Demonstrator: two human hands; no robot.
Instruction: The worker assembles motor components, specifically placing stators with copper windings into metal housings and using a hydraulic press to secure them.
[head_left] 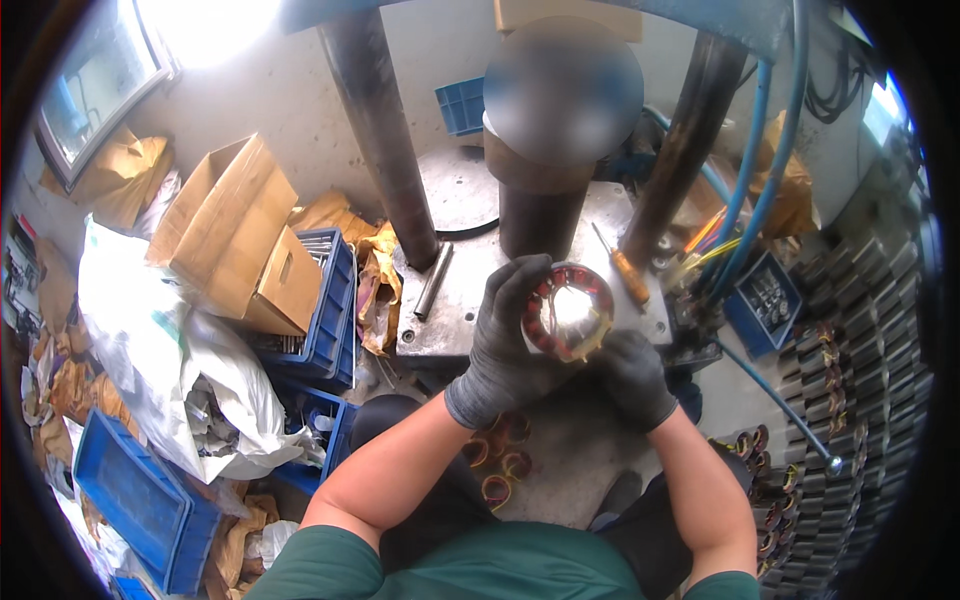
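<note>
Gloved in dark grey, my left hand (505,345) grips a ring-shaped motor stator (570,274) with red coil windings, its thumb and fingers round the left side. The ring's open bore faces up and looks bright inside. My right hand (635,378), in a matching glove, has its curled fingers at the stator's lower right edge, by some yellow leads; those fingertips are slightly blurred. Just beyond the hands lies a steel press table (465,335). On it are a metal rod (434,282) at left and a screwdriver (630,278) with an orange handle at right.
A thick press ram (545,215) stands between two steel columns (385,140). Several stators (497,490) lie on the floor between my legs; many more are stacked at right (850,400). Left are blue crates (335,335), a cardboard box (220,220) and a white sack (150,350). Blue hoses (785,160) hang right.
</note>
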